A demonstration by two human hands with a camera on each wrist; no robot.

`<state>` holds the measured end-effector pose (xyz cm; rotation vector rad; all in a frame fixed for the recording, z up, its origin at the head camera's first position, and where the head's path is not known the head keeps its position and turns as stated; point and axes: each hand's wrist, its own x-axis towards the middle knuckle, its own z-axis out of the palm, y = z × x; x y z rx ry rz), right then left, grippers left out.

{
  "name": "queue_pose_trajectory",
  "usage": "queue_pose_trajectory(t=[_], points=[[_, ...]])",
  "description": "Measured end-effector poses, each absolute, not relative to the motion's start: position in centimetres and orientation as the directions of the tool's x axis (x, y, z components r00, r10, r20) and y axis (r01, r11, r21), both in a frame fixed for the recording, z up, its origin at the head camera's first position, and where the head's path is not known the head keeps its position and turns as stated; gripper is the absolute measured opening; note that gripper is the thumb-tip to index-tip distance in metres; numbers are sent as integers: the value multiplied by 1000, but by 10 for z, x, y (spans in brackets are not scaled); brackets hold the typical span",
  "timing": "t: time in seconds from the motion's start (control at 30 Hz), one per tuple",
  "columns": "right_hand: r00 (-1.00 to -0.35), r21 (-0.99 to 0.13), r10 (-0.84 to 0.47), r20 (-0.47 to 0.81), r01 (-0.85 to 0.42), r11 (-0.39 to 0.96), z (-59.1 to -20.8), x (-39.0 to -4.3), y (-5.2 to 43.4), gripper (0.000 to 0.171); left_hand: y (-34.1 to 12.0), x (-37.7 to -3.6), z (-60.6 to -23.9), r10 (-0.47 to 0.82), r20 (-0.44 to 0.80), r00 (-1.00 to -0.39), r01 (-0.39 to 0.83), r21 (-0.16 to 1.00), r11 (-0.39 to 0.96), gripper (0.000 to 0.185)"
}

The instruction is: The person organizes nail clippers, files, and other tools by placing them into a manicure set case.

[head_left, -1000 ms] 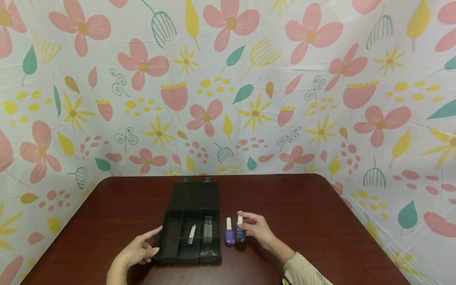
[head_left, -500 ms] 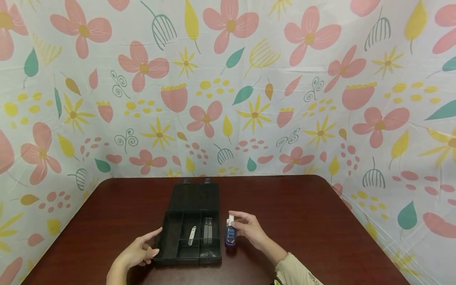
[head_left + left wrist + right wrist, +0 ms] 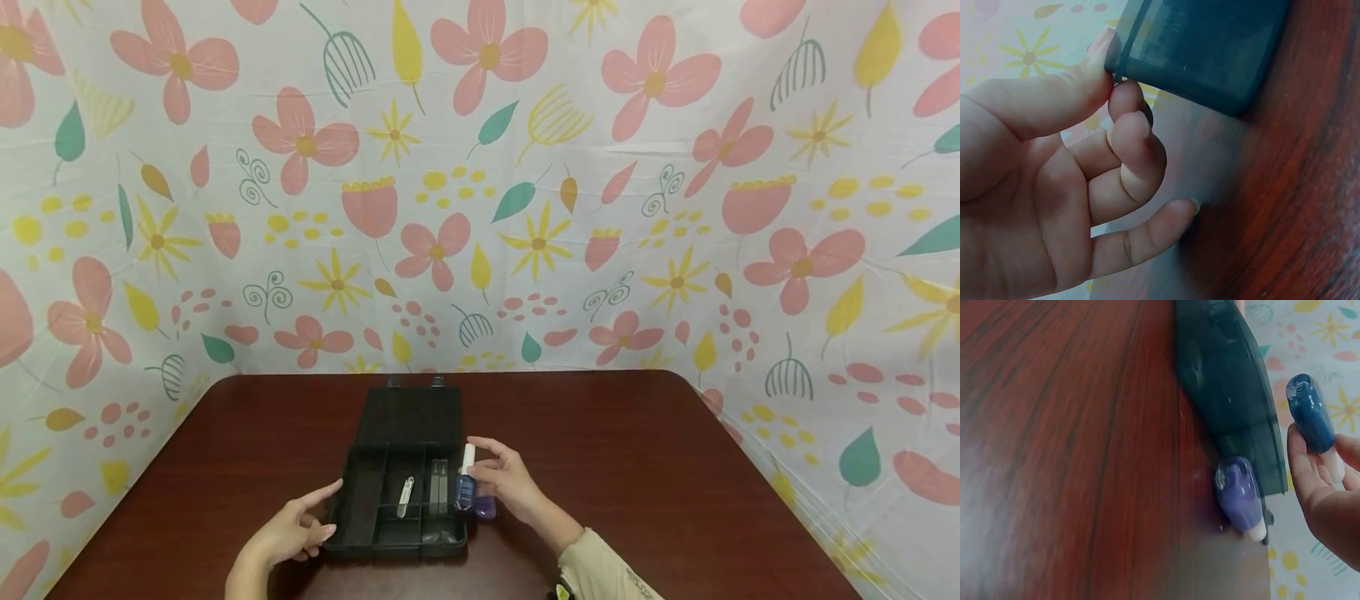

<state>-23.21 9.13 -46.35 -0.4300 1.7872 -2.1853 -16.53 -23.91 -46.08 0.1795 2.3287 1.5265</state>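
My right hand (image 3: 507, 481) pinches the white cap of a dark blue nail polish bottle (image 3: 465, 492), held upright above the right edge of a black compartment box (image 3: 360, 500). Behind it and partly hidden, a purple nail polish bottle (image 3: 1239, 497) stands on the table beside the box. At the box's left wall rests my left hand (image 3: 288, 529); its extended index finger and thumb touch the wall near the front corner. In the box, nail clippers (image 3: 405, 497) lie in the middle compartment. Slim grey items (image 3: 438, 487) lie in the right one.
The box's lid (image 3: 412, 417) is folded back, lying toward the rear of the dark wooden table (image 3: 600, 442). Something small and clear (image 3: 441, 536) sits in the front right compartment. A flower-patterned cloth (image 3: 480, 208) hangs behind the table and at both sides.
My right hand has lifted the blue nail polish bottle and carried it left, past the front of the purple one, to the box's right edge. My left hand has stayed in place.
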Motion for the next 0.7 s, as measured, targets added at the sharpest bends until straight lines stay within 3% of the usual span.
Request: queue_pose_trajectory(t=[0.7], points=[[-902, -971, -428, 63, 44, -236, -456, -236, 38, 44, -239, -165, -461, 285, -223, -932, -91, 907, 412, 69]])
